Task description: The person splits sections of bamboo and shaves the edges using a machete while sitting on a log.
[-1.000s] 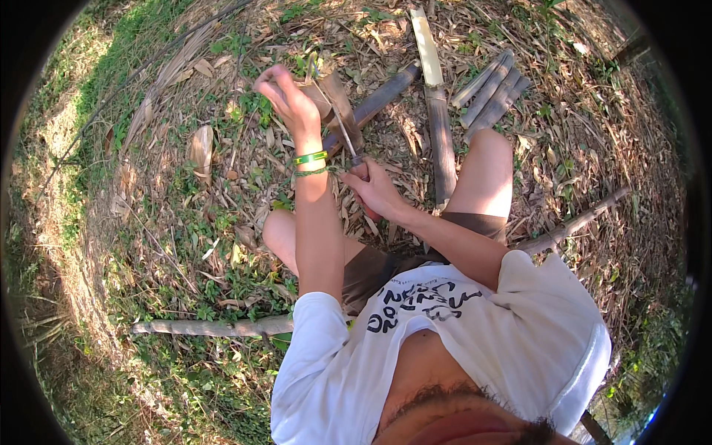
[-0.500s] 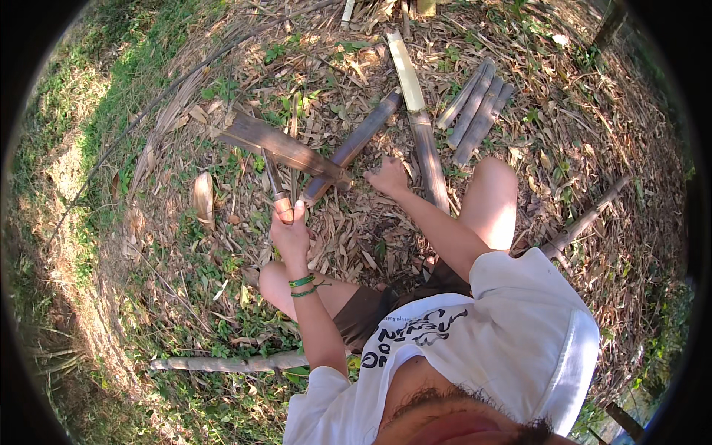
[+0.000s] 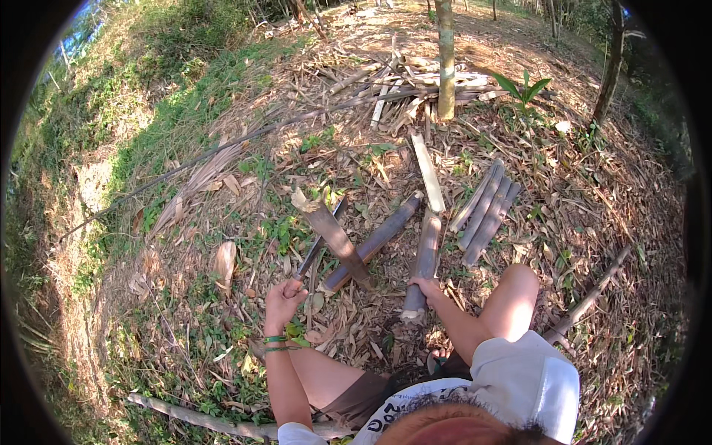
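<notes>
My left hand (image 3: 282, 304) is closed round the handle of a machete, and its long dark blade (image 3: 320, 241) points away from me. Beside the blade a wide split bamboo piece (image 3: 335, 233) leans over a second dark bamboo length (image 3: 382, 239) on the ground. My right hand (image 3: 425, 289) grips the near part of a dark bamboo piece (image 3: 427, 248), its pale cut end showing below the hand. Just beyond that piece lies a bamboo strip (image 3: 428, 174) with its pale inner side up.
Three dark bamboo pieces (image 3: 486, 215) lie side by side at right. A heap of split wood and bamboo (image 3: 415, 85) surrounds a thin tree trunk (image 3: 446, 59) farther off. Branches lie at right (image 3: 589, 297) and near left (image 3: 193, 415). Dry leaves cover the ground.
My right hand, apart from the bamboo before, now holds the dark piece at right. The wide split piece has tipped more upright. My view has lifted, showing the far heap.
</notes>
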The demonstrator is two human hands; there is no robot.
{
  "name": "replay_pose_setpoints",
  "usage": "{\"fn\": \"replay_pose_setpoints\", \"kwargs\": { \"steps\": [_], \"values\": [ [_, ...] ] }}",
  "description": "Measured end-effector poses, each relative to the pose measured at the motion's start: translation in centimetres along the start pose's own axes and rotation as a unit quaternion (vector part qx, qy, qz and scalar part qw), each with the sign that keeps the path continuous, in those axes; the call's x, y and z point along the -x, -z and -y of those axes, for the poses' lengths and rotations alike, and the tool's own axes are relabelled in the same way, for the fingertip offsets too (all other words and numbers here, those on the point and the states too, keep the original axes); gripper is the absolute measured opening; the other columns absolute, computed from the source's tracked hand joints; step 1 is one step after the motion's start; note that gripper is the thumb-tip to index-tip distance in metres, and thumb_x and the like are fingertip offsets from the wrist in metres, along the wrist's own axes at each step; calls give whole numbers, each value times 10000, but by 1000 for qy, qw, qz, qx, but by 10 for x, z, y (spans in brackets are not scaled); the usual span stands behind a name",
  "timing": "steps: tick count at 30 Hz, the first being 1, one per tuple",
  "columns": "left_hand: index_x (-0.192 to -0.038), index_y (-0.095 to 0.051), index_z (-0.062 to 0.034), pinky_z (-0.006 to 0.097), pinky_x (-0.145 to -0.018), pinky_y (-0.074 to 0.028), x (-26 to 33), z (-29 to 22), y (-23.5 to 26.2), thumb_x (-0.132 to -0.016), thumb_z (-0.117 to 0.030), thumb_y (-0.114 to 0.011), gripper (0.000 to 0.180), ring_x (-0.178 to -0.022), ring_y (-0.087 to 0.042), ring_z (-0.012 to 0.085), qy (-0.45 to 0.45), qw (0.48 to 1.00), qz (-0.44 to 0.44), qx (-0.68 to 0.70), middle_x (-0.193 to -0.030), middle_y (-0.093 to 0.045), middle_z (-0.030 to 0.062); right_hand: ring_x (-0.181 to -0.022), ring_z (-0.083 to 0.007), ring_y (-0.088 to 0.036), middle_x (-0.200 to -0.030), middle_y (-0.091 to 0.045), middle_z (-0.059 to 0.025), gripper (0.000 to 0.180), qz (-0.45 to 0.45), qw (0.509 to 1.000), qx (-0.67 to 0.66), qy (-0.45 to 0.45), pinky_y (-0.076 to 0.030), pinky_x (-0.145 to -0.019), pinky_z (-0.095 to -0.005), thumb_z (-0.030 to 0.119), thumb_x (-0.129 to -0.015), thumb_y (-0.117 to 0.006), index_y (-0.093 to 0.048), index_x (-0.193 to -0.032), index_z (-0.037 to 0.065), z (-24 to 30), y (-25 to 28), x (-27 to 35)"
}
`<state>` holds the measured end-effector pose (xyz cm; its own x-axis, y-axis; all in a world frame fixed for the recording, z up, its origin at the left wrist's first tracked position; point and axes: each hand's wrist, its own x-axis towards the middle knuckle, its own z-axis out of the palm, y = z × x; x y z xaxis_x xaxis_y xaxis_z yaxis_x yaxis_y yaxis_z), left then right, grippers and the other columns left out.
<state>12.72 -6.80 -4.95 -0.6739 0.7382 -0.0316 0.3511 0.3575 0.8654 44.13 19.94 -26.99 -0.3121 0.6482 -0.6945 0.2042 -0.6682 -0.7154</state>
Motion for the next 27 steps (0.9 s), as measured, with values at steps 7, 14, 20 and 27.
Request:
{"fn": "replay_pose_setpoints", "kwargs": {
  "steps": [7,14,20,27],
  "values": [
    [-803,-748,-76,411,-659,-511,-8,-23,3,-762,-433,-841,371,-623,-623,291,11,984,-67,-167,-667,-662,99,-992,-282,-663,-1093,-649,-147,638,177,978,-85,-70,-546,-891,-417,209,-789,-769,-516,-1340,12,111,-1,157],
    [-828,-766,-89,439,-744,-555,-8,-24,-4,-749,-446,-835,372,-759,-709,342,2,983,-58,-173,-758,-720,140,-1088,-206,-612,-1197,-617,-115,865,112,907,151,376,-487,-976,-362,161,-644,-869,-465,-1384,-32,214,19,268],
    [-828,-762,-77,450,-726,-557,8,-50,-6,-744,-439,-836,380,-772,-713,360,13,979,-66,-194,-767,-717,166,-1028,-233,-651,-1146,-651,-123,944,89,788,153,589,-514,-948,-377,148,-629,-885,-398,-1422,-9,250,-15,284],
    [-810,-745,-67,497,-741,-576,8,-74,-29,-740,-417,-827,366,-800,-708,394,-21,943,-89,-320,-823,-722,206,-1056,-321,-672,-1186,-677,-205,965,111,816,420,383,-515,-967,-380,317,-602,-858,-464,-1413,-28,175,13,211]
  ]
}}
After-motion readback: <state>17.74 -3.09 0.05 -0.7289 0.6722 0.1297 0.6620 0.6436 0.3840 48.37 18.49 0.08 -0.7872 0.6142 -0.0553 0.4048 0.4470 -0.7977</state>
